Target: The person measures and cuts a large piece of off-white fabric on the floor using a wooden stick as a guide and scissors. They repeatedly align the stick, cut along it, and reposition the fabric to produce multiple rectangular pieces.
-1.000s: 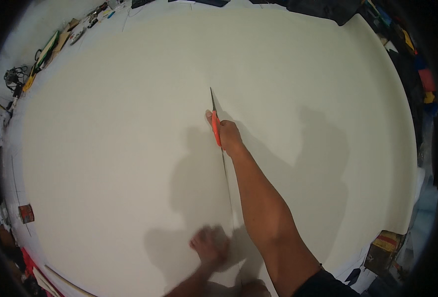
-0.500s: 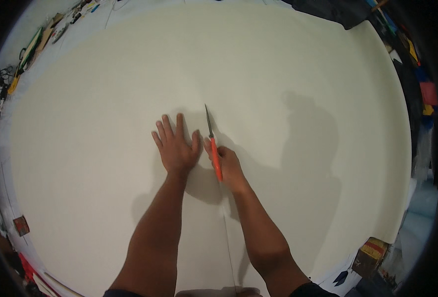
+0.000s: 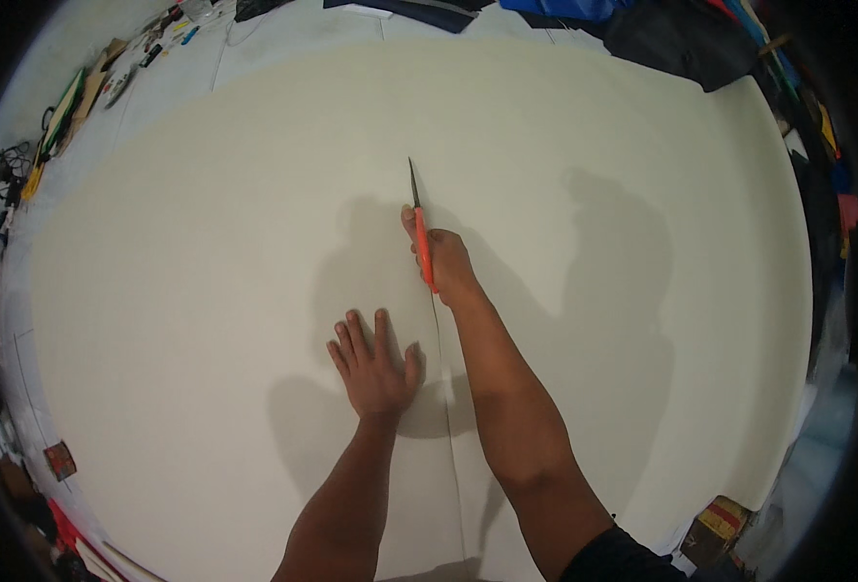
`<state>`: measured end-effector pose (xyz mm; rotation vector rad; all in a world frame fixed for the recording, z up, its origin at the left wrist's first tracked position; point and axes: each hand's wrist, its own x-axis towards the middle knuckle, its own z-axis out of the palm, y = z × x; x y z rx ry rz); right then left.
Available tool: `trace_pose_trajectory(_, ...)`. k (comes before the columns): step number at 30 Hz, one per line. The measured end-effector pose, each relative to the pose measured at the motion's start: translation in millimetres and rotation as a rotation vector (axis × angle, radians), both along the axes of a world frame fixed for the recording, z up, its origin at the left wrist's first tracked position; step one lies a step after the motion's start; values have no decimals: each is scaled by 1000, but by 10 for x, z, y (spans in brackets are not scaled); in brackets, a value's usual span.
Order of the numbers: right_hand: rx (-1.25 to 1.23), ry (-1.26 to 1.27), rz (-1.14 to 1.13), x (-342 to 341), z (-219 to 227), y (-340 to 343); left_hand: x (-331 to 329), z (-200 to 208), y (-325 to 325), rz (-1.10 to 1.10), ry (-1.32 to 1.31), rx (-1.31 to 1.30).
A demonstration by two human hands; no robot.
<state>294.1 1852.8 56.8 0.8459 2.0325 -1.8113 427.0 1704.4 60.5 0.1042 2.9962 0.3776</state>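
A large cream sheet (image 3: 206,233) lies spread out before me, its material not plain to tell. My right hand (image 3: 445,257) is closed round the orange handle of a pair of scissors (image 3: 424,247), whose dark, narrow blades point away from me. Behind the scissors a long cut (image 3: 453,446) runs through the sheet toward my body. My left hand (image 3: 378,373) rests flat on the sheet with its fingers spread, just left of the cut and nearer to me than the right hand.
The sheet's right edge (image 3: 778,291) curls up. Black material (image 3: 681,44) lies over its far right corner. A red-and-yellow box (image 3: 720,524) stands at the near right, a small red-brown packet (image 3: 60,461) at the left. Cables and tools (image 3: 7,170) lie along the far left.
My right hand has moved forward with the scissors, and the cut reaches farther away from me. My left hand now lies farther behind the scissors than before. The view has shifted a little.
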Motion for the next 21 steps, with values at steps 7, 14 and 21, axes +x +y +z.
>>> trace_pose_trajectory(7, 129, 53, 75, -935, -108, 38, 42, 19, -76, 2, -82, -8)
trace_pose_trajectory(14, 18, -48, -4, -1783, 77, 61, -21, 69, -83, 16, -179, 0)
trace_pose_trajectory(21, 25, 28, -11, -2529, -24, 178, -45, 43, -88, 11, -184, 28)
